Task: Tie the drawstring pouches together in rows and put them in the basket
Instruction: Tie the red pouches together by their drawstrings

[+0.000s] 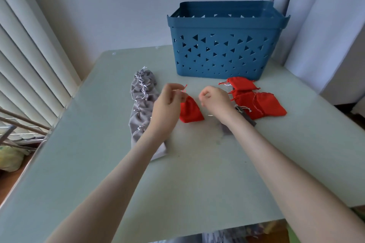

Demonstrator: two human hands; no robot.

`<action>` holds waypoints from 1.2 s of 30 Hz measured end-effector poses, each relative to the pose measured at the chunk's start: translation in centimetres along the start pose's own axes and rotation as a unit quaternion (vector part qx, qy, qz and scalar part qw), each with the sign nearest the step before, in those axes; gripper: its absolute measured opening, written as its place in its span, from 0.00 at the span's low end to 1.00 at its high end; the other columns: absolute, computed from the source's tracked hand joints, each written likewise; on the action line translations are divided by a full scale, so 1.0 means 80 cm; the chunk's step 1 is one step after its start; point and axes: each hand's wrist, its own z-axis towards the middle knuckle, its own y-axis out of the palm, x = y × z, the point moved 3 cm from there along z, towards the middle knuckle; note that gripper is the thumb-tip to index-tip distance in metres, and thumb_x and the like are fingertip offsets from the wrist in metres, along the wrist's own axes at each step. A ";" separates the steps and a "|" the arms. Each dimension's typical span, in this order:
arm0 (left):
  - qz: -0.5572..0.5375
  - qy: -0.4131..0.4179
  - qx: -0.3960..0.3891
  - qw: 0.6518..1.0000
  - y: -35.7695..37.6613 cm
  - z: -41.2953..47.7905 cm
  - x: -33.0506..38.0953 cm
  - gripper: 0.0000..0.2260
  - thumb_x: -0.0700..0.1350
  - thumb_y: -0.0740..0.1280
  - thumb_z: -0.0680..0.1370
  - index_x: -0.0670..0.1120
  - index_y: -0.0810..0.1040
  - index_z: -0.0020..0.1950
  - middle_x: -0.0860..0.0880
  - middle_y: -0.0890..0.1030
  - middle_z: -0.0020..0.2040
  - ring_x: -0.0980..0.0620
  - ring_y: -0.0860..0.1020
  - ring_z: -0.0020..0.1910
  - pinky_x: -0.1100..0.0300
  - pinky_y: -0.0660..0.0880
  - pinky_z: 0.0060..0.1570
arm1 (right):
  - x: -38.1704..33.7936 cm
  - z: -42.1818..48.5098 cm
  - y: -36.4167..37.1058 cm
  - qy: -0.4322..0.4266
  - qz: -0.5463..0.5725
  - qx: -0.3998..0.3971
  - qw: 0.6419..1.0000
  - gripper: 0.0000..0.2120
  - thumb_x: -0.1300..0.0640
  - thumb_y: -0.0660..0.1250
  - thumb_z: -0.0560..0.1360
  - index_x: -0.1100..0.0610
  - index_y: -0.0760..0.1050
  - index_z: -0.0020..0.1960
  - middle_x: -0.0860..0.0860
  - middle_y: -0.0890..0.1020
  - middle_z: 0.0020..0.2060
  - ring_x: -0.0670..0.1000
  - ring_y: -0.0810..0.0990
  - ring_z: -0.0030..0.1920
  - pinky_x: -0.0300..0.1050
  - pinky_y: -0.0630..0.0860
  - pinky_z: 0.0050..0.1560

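Hands are hovering a little apart above the pale table (197, 173), and a single red pouch (190, 112) is lying on it between them. The left hand (168, 100) is pinching the red drawstring (185, 88) of this pouch and holding its end up, probably to make it ready for a knot with the next pouch. The right hand (214, 98) is curling its fingers close by, but I cannot tell if it is holding a thread or nothing, because the fingertips are facing away from the camera.

A grey row of pouches (141, 104) is lying to the left. It is looking tied string to string, so I think it is waiting for the basket. The loose red pouches (256, 102) are lying in a heap on the right, near the right hand for easy picking. The blue basket (223, 49) is standing behind, and its front wall is hiding its bottom. One grey pouch (247, 117) is partly hiding under the right wrist, and the left forearm is covering part of the grey row.
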 end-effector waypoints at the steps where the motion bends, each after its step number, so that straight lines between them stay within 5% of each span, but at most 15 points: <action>1: 0.007 0.008 -0.020 1.000 0.011 -0.001 0.005 0.09 0.40 0.57 0.80 0.52 0.74 0.49 0.52 0.82 0.42 0.51 0.80 0.46 0.51 0.76 0.54 | 0.009 0.001 -0.009 0.004 -0.004 0.012 1.000 0.09 0.62 0.59 0.76 0.58 0.77 0.45 0.55 0.82 0.45 0.57 0.78 0.51 0.45 0.71 0.46; 6: 0.119 -0.003 -0.132 0.984 0.081 -0.012 0.015 0.10 0.39 0.55 0.80 0.47 0.73 0.55 0.49 0.81 0.49 0.51 0.79 0.49 0.62 0.75 0.43 | 0.062 -0.007 -0.070 0.053 0.034 0.110 0.992 0.11 0.65 0.57 0.77 0.63 0.78 0.50 0.55 0.81 0.49 0.52 0.79 0.48 0.37 0.72 0.47; 9: 0.207 0.012 -0.182 0.961 0.114 -0.018 0.021 0.11 0.41 0.57 0.80 0.45 0.73 0.61 0.45 0.81 0.55 0.45 0.78 0.54 0.56 0.73 0.52 | 0.100 -0.005 -0.101 0.124 -0.055 0.152 0.979 0.15 0.62 0.58 0.73 0.61 0.76 0.56 0.60 0.77 0.58 0.61 0.73 0.60 0.48 0.70 0.58; 13: 0.232 0.017 -0.192 0.953 0.130 -0.025 0.028 0.12 0.39 0.56 0.80 0.42 0.74 0.61 0.44 0.80 0.58 0.43 0.76 0.57 0.57 0.70 0.55 | 0.134 -0.018 -0.116 0.215 -0.161 0.110 0.957 0.22 0.59 0.60 0.75 0.61 0.66 0.68 0.60 0.68 0.67 0.62 0.65 0.68 0.54 0.63 0.65; 18: 0.211 -0.016 -0.198 0.957 0.126 -0.029 0.021 0.13 0.39 0.54 0.81 0.45 0.74 0.61 0.43 0.81 0.56 0.42 0.78 0.54 0.53 0.74 0.55 | 0.142 -0.019 -0.117 0.129 -0.217 0.105 0.962 0.17 0.66 0.58 0.75 0.66 0.67 0.64 0.63 0.74 0.61 0.65 0.69 0.62 0.52 0.68 0.60; 24: 0.185 -0.033 -0.208 0.960 0.113 -0.034 0.029 0.15 0.53 0.55 0.82 0.50 0.73 0.65 0.46 0.80 0.57 0.48 0.78 0.55 0.58 0.72 0.57 | 0.123 -0.033 -0.138 0.089 -0.142 0.198 0.966 0.10 0.67 0.56 0.77 0.66 0.72 0.55 0.65 0.78 0.52 0.64 0.76 0.53 0.50 0.70 0.47; 27: 0.138 -0.056 -0.215 0.965 0.107 -0.035 0.025 0.17 0.60 0.53 0.81 0.51 0.75 0.56 0.46 0.80 0.55 0.48 0.78 0.55 0.53 0.72 0.61 | 0.080 -0.047 -0.139 -0.002 -0.031 0.227 0.973 0.13 0.70 0.56 0.75 0.62 0.75 0.55 0.60 0.80 0.49 0.59 0.76 0.49 0.44 0.66 0.43; 29: 0.041 -0.109 -0.208 0.971 0.098 -0.038 0.027 0.20 0.61 0.50 0.81 0.50 0.75 0.51 0.45 0.80 0.55 0.48 0.79 0.55 0.52 0.74 0.61 | 0.050 -0.054 -0.127 -0.020 0.154 0.146 0.977 0.16 0.71 0.56 0.74 0.57 0.74 0.53 0.54 0.81 0.46 0.53 0.77 0.46 0.36 0.70 0.38; 31: -0.053 -0.143 -0.189 0.970 0.082 -0.039 0.029 0.25 0.62 0.45 0.81 0.50 0.76 0.52 0.47 0.81 0.53 0.50 0.80 0.53 0.56 0.75 0.58 | 0.024 -0.065 -0.103 -0.032 0.345 0.013 0.938 0.18 0.73 0.55 0.73 0.55 0.73 0.55 0.51 0.82 0.46 0.51 0.79 0.48 0.38 0.74 0.47; 33: -0.117 -0.144 -0.147 0.972 0.059 -0.037 0.028 0.26 0.62 0.43 0.81 0.51 0.78 0.51 0.49 0.83 0.47 0.53 0.82 0.48 0.61 0.78 0.50 | 0.012 -0.074 -0.080 -0.056 0.404 -0.062 0.911 0.20 0.73 0.55 0.75 0.54 0.72 0.59 0.51 0.82 0.47 0.51 0.78 0.48 0.47 0.73 0.51; 36: -0.162 -0.142 -0.087 0.973 0.018 -0.036 0.018 0.19 0.57 0.51 0.82 0.49 0.78 0.51 0.49 0.85 0.44 0.53 0.83 0.44 0.63 0.79 0.41 | -0.002 -0.082 -0.048 -0.084 0.410 -0.137 0.898 0.25 0.73 0.56 0.75 0.53 0.68 0.67 0.51 0.80 0.47 0.46 0.77 0.44 0.37 0.72 0.44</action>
